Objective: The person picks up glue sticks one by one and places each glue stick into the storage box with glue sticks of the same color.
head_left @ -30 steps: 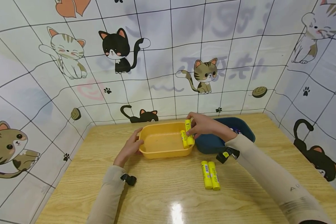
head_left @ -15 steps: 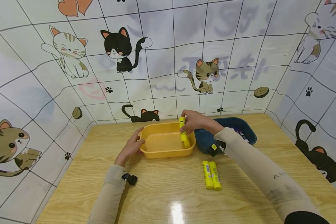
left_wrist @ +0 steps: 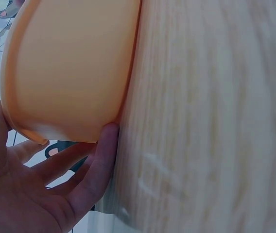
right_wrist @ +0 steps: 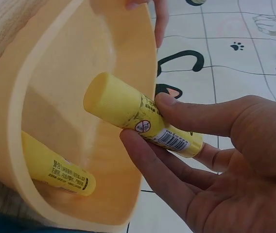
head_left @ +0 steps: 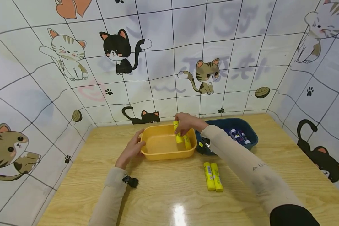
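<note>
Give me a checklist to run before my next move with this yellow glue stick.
1. Right grip has the yellow glue stick: ok, pinched between thumb and fingers.
2. Left grip is on the yellow basin: ok, it holds the left end.
3. Held stick is over the basin: ok, tilted above its inside.
4. Bare floor is available: ok, left of the second glue stick inside.
5. Held stick touches the basin floor: cannot tell.
6. Yellow sticks are all off the table: not ok, a side-by-side pair lies there.
</note>
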Demonstrator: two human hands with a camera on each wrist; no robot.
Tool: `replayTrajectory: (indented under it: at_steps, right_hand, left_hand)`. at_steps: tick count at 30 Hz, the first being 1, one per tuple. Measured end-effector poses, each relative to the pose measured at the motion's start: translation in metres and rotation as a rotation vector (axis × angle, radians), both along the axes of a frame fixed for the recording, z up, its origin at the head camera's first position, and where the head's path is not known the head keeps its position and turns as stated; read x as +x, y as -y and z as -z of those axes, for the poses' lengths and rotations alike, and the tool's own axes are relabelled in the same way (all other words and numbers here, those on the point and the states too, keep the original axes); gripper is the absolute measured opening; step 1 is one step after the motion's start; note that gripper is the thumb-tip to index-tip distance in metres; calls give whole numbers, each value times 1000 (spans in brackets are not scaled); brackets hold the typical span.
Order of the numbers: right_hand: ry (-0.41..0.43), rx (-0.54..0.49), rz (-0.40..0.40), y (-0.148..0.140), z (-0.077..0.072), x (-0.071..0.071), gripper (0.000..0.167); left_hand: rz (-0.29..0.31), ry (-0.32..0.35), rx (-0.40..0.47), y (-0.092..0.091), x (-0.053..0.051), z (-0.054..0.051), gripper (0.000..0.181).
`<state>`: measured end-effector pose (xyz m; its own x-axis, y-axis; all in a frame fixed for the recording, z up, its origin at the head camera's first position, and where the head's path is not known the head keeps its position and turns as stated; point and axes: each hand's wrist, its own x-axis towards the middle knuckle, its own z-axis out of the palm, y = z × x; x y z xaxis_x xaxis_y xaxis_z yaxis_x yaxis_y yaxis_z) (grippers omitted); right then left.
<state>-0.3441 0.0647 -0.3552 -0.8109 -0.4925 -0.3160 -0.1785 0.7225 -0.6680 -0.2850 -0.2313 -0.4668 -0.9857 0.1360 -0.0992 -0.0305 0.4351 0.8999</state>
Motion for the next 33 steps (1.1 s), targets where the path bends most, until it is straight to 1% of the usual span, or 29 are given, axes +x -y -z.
replayTrajectory:
  at_steps: [4, 7, 9, 12, 15, 18, 22, 26, 33]
  right_hand:
    - [-18, 38, -3, 5, 6, -4, 54]
    - [-36, 88, -8, 8, 11, -8, 54]
    - [-45, 136, -5, 10, 15, -10, 55]
    - [-42, 193, 1, 13, 24, -14, 57]
    - [-34, 209, 12, 17, 32, -14, 60]
    - [-42, 202, 8, 19, 38, -11, 62]
    - [-50, 198, 13, 21, 40, -6, 60]
    - [-56, 227, 33, 23, 40, -4, 56]
    - [-65, 329, 78, 28, 48, -13, 29]
  left_hand:
    - [7, 5, 10, 0, -1, 1, 70]
    - [17, 25, 35, 0, -1, -3, 71]
    - [25, 43, 46, -2, 0, -8, 72]
    - [42, 60, 53, -4, 5, -18, 73]
    - [50, 61, 44, -8, 12, -29, 72]
    - [48, 53, 33, -10, 17, -35, 71]
    - [46, 50, 31, -10, 19, -36, 71]
    - [43, 52, 37, -9, 18, -34, 71]
    - [44, 50, 36, -6, 17, -32, 72]
